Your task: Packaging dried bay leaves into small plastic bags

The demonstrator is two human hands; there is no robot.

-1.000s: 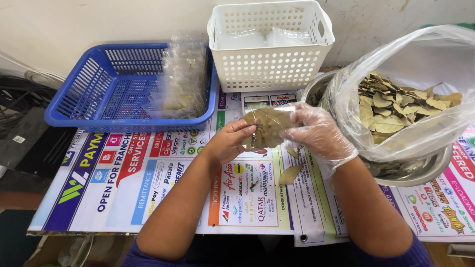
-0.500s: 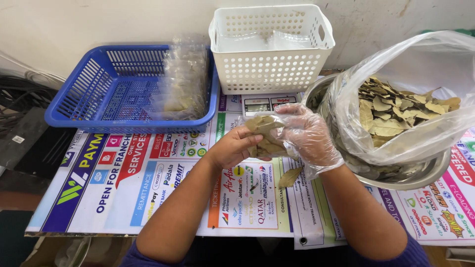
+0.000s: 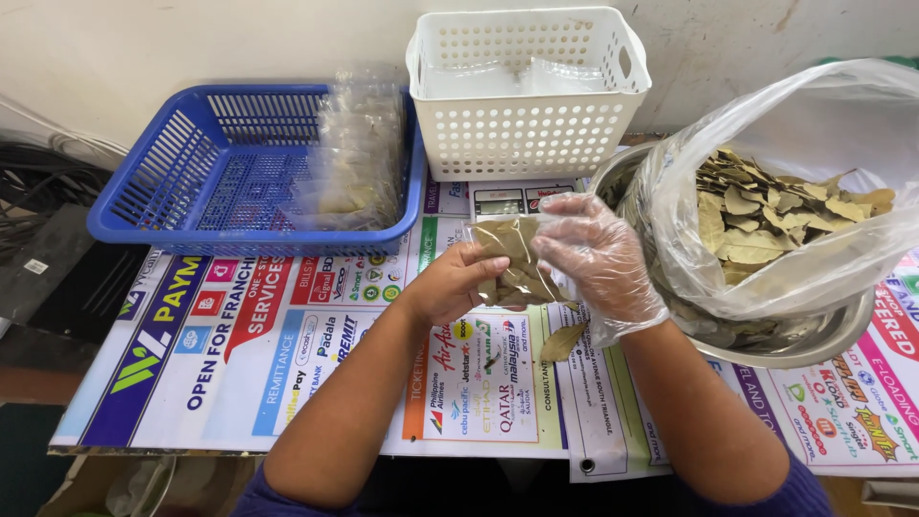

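Note:
My left hand (image 3: pixel 458 282) is bare and grips a small clear packet of dried leaves (image 3: pixel 510 251) from the left. My right hand (image 3: pixel 595 260), in a thin clear plastic glove, pinches the same packet from the right. Both hands hold it just above the printed table cover (image 3: pixel 287 369), in front of the white basket (image 3: pixel 525 139). One loose dried leaf (image 3: pixel 563 342) lies on the cover under my right wrist.
A blue plastic tray (image 3: pixel 191 177) at the back left holds a stack of filled clear packets (image 3: pixel 356 153). At the right, a metal bowl (image 3: pixel 814 335) carries a big clear bag of dried leaves (image 3: pixel 775 211). Dark cables (image 3: pixel 43 182) lie at far left.
Both hands have lowered the packet slightly toward me and closed in on it; my right fingers now fold over its right edge.

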